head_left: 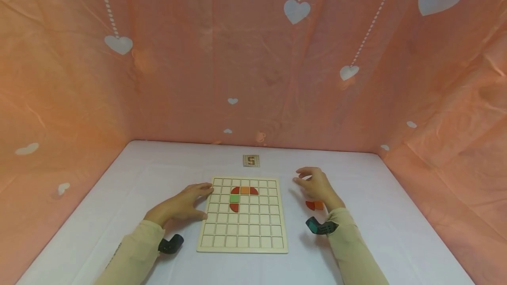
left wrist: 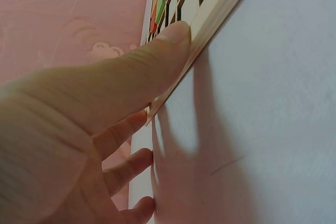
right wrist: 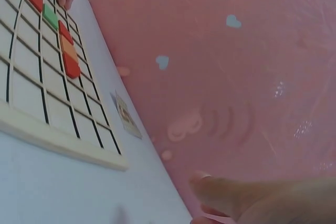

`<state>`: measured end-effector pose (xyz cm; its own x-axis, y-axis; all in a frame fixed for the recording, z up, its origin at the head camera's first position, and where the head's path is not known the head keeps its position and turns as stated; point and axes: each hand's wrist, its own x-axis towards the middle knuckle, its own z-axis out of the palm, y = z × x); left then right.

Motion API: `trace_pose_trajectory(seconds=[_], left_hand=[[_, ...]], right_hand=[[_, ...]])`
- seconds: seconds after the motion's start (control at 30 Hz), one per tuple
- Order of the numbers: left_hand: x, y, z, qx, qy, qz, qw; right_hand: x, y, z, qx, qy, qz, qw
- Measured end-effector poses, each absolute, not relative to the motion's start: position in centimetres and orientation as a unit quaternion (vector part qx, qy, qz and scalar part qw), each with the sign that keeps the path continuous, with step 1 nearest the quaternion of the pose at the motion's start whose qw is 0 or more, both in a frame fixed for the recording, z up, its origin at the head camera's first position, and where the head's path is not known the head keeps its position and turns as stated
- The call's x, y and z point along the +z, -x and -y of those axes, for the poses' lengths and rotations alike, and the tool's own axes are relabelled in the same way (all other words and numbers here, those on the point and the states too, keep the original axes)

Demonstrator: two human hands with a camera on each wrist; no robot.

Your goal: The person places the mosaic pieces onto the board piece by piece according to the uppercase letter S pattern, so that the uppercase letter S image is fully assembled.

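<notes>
A wooden grid board lies on the table with square cells. In its upper left part sit a green square tile, an orange square tile and several red rounded tiles. My left hand rests at the board's left edge, thumb and fingers apart; in the left wrist view the thumb touches the rim. To the right of the board, my right hand hovers over the table with loosely bent fingers and nothing visible between them. Beneath its wrist lie a loose red tile and an orange tile.
A small patterned card showing an S- or 5-like figure stands beyond the board. White cloth covers the table. Pink-orange curtains with white hearts enclose the back and both sides.
</notes>
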<state>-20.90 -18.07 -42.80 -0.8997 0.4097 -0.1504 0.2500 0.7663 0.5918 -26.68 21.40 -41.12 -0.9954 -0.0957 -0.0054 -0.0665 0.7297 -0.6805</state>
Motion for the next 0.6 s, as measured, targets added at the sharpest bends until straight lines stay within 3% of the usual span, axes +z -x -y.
trace_pose_trajectory(seconds=[0.6], left_hand=[[-42.7, 20.8, 18.1, 0.289, -0.178, -0.931, 0.136]], right_hand=[[-42.5, 27.1, -22.6, -0.364, 0.015, -0.93, 0.055]])
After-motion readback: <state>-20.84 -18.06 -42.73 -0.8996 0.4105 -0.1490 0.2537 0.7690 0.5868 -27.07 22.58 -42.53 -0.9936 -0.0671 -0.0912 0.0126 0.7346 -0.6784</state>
